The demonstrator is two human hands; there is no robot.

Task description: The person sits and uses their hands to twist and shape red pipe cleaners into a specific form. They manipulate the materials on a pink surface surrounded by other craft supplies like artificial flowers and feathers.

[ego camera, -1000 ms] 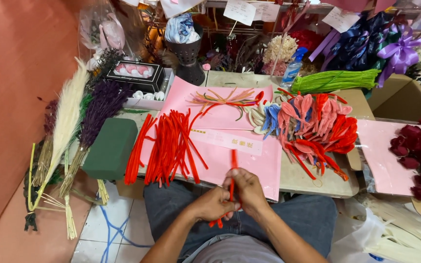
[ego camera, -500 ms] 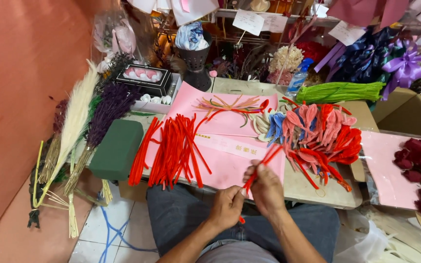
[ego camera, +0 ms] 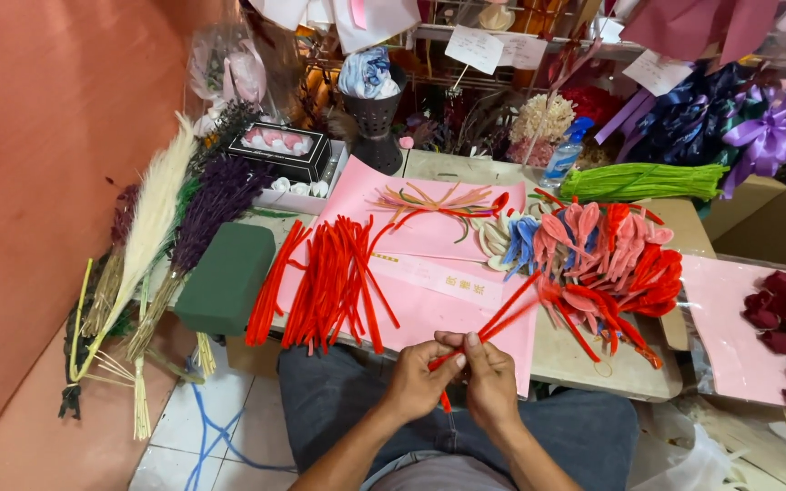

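Both hands grasp one red pipe cleaner (ego camera: 488, 323): left hand (ego camera: 414, 382) pinches the lower end, right hand (ego camera: 491, 386) beside it. Keep pinches close; bend evenly.

You're holding red pipe cleaners (ego camera: 488, 323); pink paper (ego camera: 429, 273) underneath, dark green foam block (ego camera: 226, 277), green stems (ego camera: 643, 182).

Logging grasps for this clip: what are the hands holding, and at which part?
Both the left hand and right hand pinch red pipe cleaners near their lower end; the long free ends angle up to the right.
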